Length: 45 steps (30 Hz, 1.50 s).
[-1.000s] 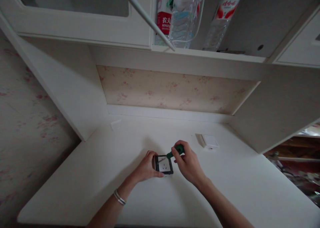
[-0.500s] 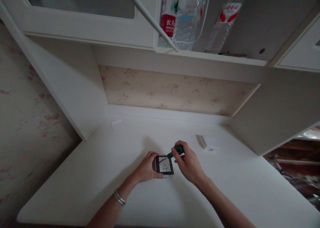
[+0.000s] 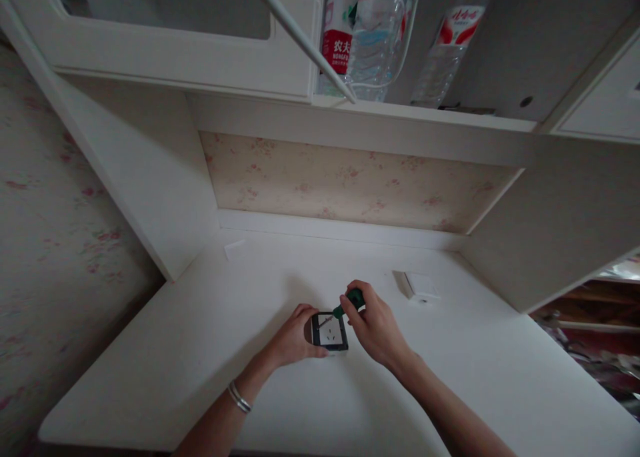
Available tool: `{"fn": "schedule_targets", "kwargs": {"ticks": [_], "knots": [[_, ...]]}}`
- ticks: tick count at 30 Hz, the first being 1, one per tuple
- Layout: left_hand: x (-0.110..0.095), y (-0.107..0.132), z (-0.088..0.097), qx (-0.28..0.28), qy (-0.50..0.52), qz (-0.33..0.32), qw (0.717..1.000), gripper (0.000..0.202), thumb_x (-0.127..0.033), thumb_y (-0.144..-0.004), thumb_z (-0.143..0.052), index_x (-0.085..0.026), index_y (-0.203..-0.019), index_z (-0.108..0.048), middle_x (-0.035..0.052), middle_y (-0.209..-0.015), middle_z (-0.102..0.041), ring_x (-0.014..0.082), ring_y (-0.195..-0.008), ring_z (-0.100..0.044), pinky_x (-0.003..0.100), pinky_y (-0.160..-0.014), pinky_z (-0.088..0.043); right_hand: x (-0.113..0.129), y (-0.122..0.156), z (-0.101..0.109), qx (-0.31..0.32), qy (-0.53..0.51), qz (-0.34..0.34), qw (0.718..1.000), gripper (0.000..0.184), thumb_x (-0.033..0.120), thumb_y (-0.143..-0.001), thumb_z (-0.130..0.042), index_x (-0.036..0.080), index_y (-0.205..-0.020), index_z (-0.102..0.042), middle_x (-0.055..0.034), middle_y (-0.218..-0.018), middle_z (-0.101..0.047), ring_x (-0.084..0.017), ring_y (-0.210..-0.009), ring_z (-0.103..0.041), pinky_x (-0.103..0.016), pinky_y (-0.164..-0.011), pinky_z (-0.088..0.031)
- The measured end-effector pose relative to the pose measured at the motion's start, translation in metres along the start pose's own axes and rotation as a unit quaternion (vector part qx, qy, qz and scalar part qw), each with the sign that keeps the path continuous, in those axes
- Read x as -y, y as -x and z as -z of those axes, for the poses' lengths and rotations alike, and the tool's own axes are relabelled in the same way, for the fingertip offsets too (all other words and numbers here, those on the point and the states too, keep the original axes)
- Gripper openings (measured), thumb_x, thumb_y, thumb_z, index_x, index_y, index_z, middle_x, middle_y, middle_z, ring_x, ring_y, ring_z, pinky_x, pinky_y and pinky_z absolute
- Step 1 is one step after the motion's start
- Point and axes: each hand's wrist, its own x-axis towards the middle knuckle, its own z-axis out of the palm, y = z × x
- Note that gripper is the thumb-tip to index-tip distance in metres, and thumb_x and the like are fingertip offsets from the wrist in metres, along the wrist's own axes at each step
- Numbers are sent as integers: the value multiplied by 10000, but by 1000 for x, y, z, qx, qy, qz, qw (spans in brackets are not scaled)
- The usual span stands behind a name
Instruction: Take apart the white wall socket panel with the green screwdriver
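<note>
A wall socket with a white face and a dark frame lies face up on the white desktop. Fingers and thumb of my left hand grip it by its left side. In my right hand is a screwdriver with a green handle, held slanting from the upper right. Its thin shaft crosses the socket's face toward the left part of the dark frame. Whether the tip sits in a screw is too small to tell.
A white box-like fitting lies to the right behind my hands. At the back left is a small white flat piece. Overhead, a cabinet shelf holds bottles, and a pale rod slants down before it.
My right hand and the screwdriver handle have shifted very slightly to the left. The left hand still holds the socket in place.
</note>
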Motion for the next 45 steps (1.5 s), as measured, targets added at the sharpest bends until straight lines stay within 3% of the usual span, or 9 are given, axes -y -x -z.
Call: {"fn": "schedule_targets", "kwargs": {"ticks": [7,11,18,22,27,32,37,42,45], "knots": [[-5,-1,2,10,-13,-1,1000,802,-309,-472,-902,-219,-1191,-559,58,-1158,-522,253,-1070,-526,371,-952,-449,18,-12,10,49,92,53,993,165,287,-919,-477,223,-1070,-489,-45,-1025,-619,-147,-675,-595,-275,-639,-426],[-10,-3,4,14,-37,-7,999,778,-291,-473,-898,-218,-1174,-567,50,-1135,-528,247,-1046,-531,360,-924,-462,37,-28,12,69,184,67,978,192,337,-970,-418,208,-905,-545,-35,-883,-642,-182,-751,-618,-277,-654,-386],[-14,-5,8,28,-63,-6,998,763,-315,-491,-884,-222,-1180,-570,51,-1157,-545,259,-1067,-540,364,-943,-452,51,-41,14,173,216,133,952,300,236,-835,-566,212,-1131,-518,-64,-1099,-622,-200,-811,-629,-280,-661,-395],[-13,-8,8,24,-70,-4,997,880,-356,-474,-887,-237,-1261,-512,67,-1229,-530,288,-1142,-511,399,-995,-418,55,-45,11,157,269,102,945,196,362,-938,-466,200,-967,-573,-68,-910,-658,-223,-764,-631,-304,-646,-396],[-15,-10,8,29,-82,5,996,773,-363,-463,-879,-222,-1156,-569,55,-1138,-565,277,-1039,-565,380,-926,-456,57,-49,13,202,217,180,938,278,173,-812,-565,210,-1086,-537,-51,-1127,-598,-178,-842,-619,-266,-659,-408],[-17,-13,9,27,-79,23,996,832,-363,-454,-882,-219,-1200,-541,78,-1196,-560,311,-1100,-541,409,-936,-450,59,-50,12,184,264,145,936,189,356,-929,-478,219,-963,-603,-48,-977,-634,-206,-827,-627,-291,-663,-419],[-16,-15,9,33,-66,29,997,808,-339,-440,-891,-231,-1177,-575,74,-1210,-580,313,-1108,-548,410,-939,-452,60,-50,13,205,225,201,931,291,223,-858,-532,219,-1149,-552,-57,-1168,-591,-191,-881,-630,-279,-698,-441],[-13,-17,8,54,-52,14,997,770,-342,-462,-888,-232,-1167,-597,67,-1188,-614,314,-1095,-564,418,-935,-458,62,-47,12,184,274,155,931,186,359,-901,-505,215,-950,-611,-52,-969,-647,-220,-814,-640,-302,-667,-440],[-10,-18,7,27,-54,21,998,836,-344,-404,-908,-194,-1160,-586,92,-1196,-597,319,-1083,-558,438,-923,-463,62,-47,13,188,274,155,930,185,307,-915,-472,212,-1000,-607,-60,-1001,-648,-212,-822,-641,-301,-674,-441]]}}
